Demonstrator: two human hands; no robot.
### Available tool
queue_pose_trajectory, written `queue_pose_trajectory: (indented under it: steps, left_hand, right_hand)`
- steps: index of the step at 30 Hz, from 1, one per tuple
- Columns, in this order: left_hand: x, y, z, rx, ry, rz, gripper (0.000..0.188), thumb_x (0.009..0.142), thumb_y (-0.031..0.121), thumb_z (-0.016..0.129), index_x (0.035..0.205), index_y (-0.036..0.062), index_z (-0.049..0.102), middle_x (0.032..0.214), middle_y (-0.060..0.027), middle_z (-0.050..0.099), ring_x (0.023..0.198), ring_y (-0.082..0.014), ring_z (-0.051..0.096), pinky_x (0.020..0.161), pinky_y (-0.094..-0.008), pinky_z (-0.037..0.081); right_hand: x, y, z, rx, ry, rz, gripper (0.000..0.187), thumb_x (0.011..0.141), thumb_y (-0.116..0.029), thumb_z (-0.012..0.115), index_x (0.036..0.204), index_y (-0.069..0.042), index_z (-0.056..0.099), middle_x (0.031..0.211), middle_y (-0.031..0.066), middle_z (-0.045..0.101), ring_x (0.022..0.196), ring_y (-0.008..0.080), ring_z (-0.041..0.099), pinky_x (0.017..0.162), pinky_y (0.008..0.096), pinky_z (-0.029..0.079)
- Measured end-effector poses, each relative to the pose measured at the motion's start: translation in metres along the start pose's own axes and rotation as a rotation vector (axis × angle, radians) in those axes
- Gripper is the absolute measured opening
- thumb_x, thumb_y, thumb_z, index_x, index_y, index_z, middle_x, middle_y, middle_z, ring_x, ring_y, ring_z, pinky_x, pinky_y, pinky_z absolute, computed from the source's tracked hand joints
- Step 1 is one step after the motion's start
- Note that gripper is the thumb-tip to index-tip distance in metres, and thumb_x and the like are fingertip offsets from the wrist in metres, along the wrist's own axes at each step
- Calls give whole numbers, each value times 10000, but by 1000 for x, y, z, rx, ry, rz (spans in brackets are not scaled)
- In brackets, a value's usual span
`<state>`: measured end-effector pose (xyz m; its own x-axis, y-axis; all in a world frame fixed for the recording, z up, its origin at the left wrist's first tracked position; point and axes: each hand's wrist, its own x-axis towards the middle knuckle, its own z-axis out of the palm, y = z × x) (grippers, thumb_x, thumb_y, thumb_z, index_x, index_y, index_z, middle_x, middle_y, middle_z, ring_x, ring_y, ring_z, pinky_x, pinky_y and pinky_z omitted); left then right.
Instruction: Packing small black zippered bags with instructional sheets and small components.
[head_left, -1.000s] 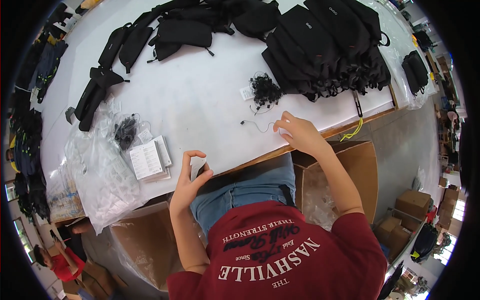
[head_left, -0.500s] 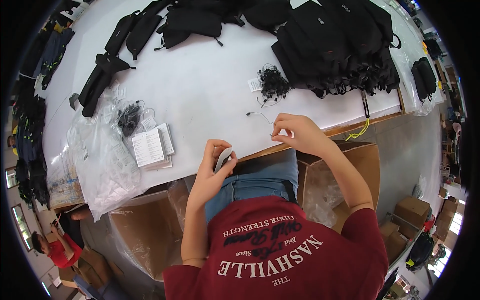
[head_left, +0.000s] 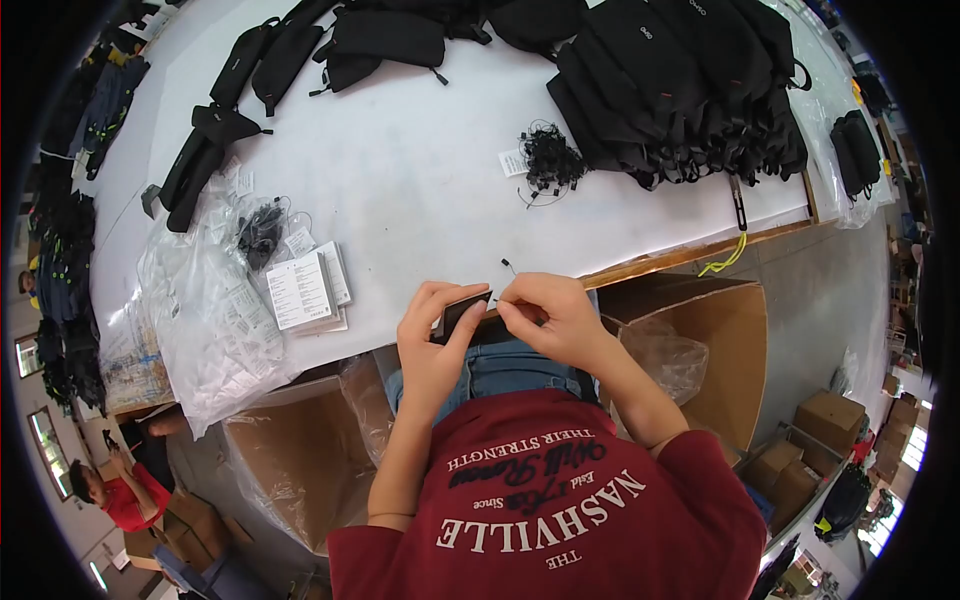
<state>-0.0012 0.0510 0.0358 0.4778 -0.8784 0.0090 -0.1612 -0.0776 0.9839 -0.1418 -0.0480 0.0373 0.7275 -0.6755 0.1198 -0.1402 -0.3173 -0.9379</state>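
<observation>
Left hand (head_left: 430,342) pinches a small dark-faced card (head_left: 458,315) between thumb and fingers, grip closed on it, card tilted. Right hand (head_left: 553,318) is just beside it, thumb and fingertips closed on a thin cord (head_left: 508,265); its small black end sticks up past the fingers, the rest mostly hidden by the hand. Can't tell if cord touches card. Both hands sit at the near edge of the white table (head_left: 400,200), in front of the person's waist. On the table: stack of white printed cards (head_left: 298,293) to the left, next to clear plastic bags (head_left: 215,325) and a dark cord clump (head_left: 262,235). Beyond the right hand, a black cord tangle (head_left: 552,162) with a white label (head_left: 513,163) at its left side. Big overlapping pile of black pouches (head_left: 680,90) far right, more black pouches (head_left: 385,48) along the far side. Black-handled tool (head_left: 739,205) with a yellow loop (head_left: 725,258) at the right edge. Open cardboard boxes (head_left: 735,355) below the table edge.
</observation>
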Motion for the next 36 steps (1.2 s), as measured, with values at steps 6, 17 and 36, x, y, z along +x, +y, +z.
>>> queue_pose_trajectory:
  steps: [6,17,36]
  left_hand:
    - [-7,-1,4,39,68,33,180,774,17,704,953,19,684,806,-73,605,710,-159,573,657,-252,452]
    - [-9,18,-6,246,46,268,246,725,-31,717,961,39,712,829,-69,636,735,-196,587,639,-284,468]
    - [4,-16,-25,-165,-319,-173,141,896,157,610,896,16,595,706,1,559,607,-52,475,552,-219,398]
  right_hand:
    - [0,1,7,-141,82,-93,72,790,-60,646,757,-28,589,586,54,472,492,157,446,473,288,363]
    - [-2,-14,-1,-45,16,102,102,804,-106,688,864,-56,622,577,48,479,491,174,451,485,296,372]
    - [10,2,-2,73,-171,182,121,776,-102,743,854,-56,664,532,-13,459,483,45,344,449,228,279]
